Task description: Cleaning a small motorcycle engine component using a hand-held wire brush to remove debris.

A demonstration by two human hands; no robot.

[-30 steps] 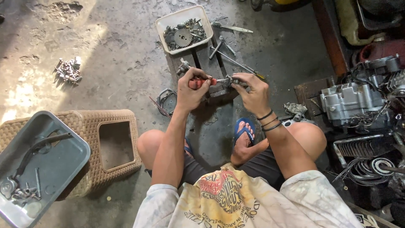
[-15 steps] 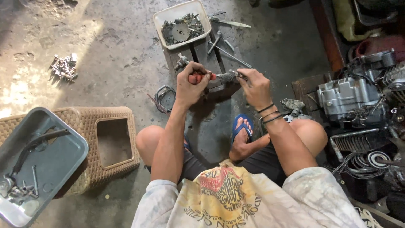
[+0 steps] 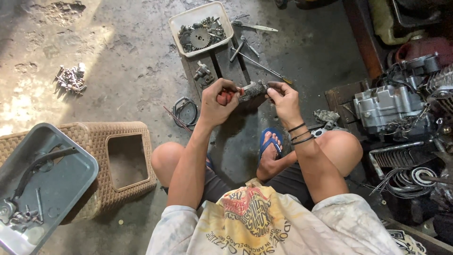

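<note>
I squat on a concrete floor. My left hand (image 3: 218,100) grips a red-handled tool (image 3: 230,96), its tip against a small dirty grey metal part (image 3: 253,89). My right hand (image 3: 283,97) pinches the other end of that part and holds it up in front of me. Black bands circle my right wrist. A blue sandal (image 3: 270,141) is on my foot below the hands.
A white tray (image 3: 181,21) of gears and bolts lies ahead, with loose tools (image 3: 257,63) on a dark board beside it. At right stands a grey engine (image 3: 391,106). At left a wicker stool (image 3: 94,141) carries a grey tray (image 3: 66,182) of parts. Bolts (image 3: 71,78) lie far left.
Both hands stay on the tool and the metal part, shifting slightly as they work it. The camera has tilted a little, so the scene sits lower and leftward.
</note>
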